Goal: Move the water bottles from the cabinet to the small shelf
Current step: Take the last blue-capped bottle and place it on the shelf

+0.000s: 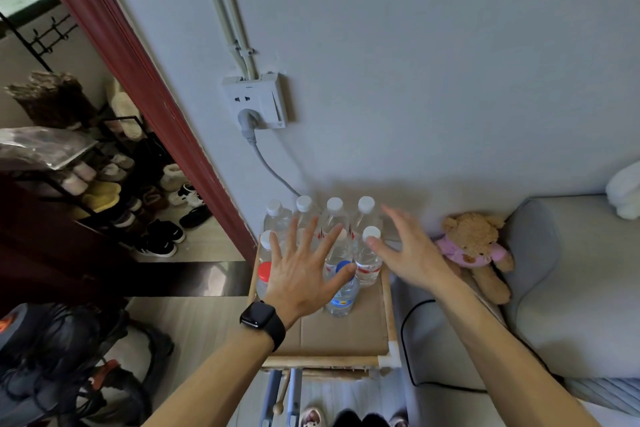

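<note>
Several clear water bottles with white caps (365, 210) stand in rows on the small wooden shelf (389, 308), close to the wall. A blue-capped bottle (343, 295) stands at the front of the group and a red-capped one (264, 276) at the left edge. My left hand (301, 270), with a black watch on its wrist, hovers spread over the bottles and hides some of them. My right hand (408, 253) is spread beside the right-hand bottles, its thumb near a white cap. Neither hand holds anything.
A wall socket (258, 100) with a grey cable hangs above the shelf. A teddy bear (474, 250) leans on a grey sofa (581, 288) to the right. A dark red door frame (145, 80) and a shoe rack (104, 191) stand to the left. A black cable (412, 350) lies beside the shelf.
</note>
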Available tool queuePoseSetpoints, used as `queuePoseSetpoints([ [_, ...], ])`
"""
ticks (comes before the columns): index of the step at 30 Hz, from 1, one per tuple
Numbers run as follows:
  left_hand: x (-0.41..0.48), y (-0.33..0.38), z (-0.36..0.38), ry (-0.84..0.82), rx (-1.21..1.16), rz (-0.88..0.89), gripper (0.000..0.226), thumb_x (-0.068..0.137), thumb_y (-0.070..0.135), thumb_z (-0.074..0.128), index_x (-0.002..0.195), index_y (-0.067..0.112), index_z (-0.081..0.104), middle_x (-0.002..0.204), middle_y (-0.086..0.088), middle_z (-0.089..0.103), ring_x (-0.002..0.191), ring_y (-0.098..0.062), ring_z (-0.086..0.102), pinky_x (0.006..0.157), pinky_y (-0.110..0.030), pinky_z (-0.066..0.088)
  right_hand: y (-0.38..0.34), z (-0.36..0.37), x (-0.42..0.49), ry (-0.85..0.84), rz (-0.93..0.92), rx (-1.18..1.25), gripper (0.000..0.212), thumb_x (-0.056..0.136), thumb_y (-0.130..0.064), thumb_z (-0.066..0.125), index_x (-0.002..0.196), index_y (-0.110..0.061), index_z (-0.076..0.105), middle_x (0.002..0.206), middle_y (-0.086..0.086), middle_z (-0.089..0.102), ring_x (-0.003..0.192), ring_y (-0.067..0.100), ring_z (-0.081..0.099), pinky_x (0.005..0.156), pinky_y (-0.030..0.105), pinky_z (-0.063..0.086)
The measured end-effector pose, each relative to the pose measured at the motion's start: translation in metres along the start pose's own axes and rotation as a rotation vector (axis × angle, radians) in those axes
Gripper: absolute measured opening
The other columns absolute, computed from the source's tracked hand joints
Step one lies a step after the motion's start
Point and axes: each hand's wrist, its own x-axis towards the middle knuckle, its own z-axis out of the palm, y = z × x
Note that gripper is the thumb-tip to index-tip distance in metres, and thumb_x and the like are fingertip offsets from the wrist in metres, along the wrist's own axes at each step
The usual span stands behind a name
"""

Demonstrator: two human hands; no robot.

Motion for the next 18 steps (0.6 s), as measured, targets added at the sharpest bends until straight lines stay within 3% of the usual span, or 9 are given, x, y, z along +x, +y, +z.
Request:
queuePoseSetpoints([
  [3,-0.003,0.000,0.005,-0.017,0.003,-0.007,0.074,0.087,0.079,0.006,0.152,0.047,-0.009,0.164,0.006,-0.009,0.146,-0.027,-0.027,0.116,-0.061,-0.010,0.000,0.019,0.004,0.040,-0.056,-0.041,0.061,0.102,-0.047,0.039,0.155,-0.021,0.023,0.162,0.007,0.020,0.149,0.020,0.014,0.119,0.034,0.014],
  [8,0.001,-0.003,0.005,-0.039,0.017,-0.008,0.079,0.087,0.078,0.001,0.154,0.039,-0.010,0.164,0.009,-0.007,0.146,-0.027,-0.026,0.116,-0.061,-0.009,-0.001,0.036,0.002,-0.036,-0.146,-0.087,0.054,0.107,-0.033,0.023,0.158,-0.022,0.007,0.164,0.001,0.006,0.151,0.015,0.004,0.122,0.031,0.007],
  [14,0.000,-0.005,0.007,-0.034,0.016,-0.003,0.080,0.085,0.081,0.003,0.154,0.041,-0.010,0.164,0.011,-0.006,0.147,-0.025,-0.024,0.116,-0.059,-0.010,0.007,0.038,0.004,-0.006,-0.172,-0.091,0.057,0.105,-0.035,0.028,0.158,-0.025,0.008,0.165,0.000,0.007,0.151,0.013,0.003,0.122,0.036,0.013],
  [18,0.002,-0.007,0.007,-0.021,0.002,0.015,0.078,0.087,0.080,0.003,0.154,0.042,-0.008,0.164,0.010,-0.007,0.147,-0.020,-0.026,0.116,-0.058,-0.014,0.011,0.035,0.011,0.006,-0.159,-0.139,0.061,0.100,-0.048,0.017,0.156,-0.025,0.016,0.164,0.003,0.011,0.151,0.016,0.008,0.120,0.040,0.019],
])
